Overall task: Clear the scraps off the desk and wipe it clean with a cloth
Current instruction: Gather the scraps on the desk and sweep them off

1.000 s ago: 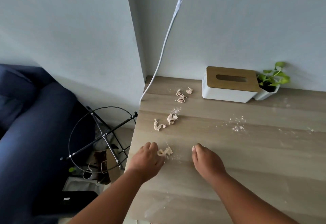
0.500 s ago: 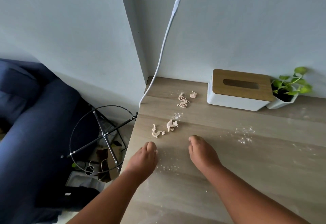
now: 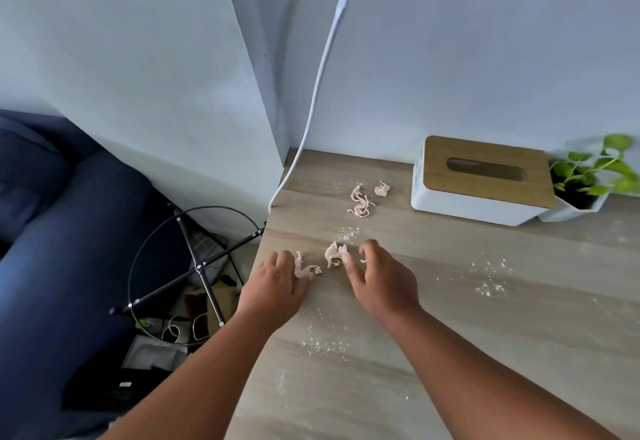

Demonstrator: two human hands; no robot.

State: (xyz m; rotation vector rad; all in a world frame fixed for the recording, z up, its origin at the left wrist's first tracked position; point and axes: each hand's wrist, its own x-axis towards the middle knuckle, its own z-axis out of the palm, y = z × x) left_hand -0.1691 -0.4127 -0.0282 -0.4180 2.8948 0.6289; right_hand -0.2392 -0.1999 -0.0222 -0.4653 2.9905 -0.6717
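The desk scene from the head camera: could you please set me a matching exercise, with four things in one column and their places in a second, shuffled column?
Things:
1. tissue box
2. potted plant
3. white cable
4. twisted scrap

Places:
A. hangs down the wall to the desk's far left corner
B. at the left hand's fingertips, near the desk's left edge
C. against the back wall, with a wooden slotted lid
D. right of the tissue box, touching it

Pairs: 1-C, 2-D, 3-A, 4-B
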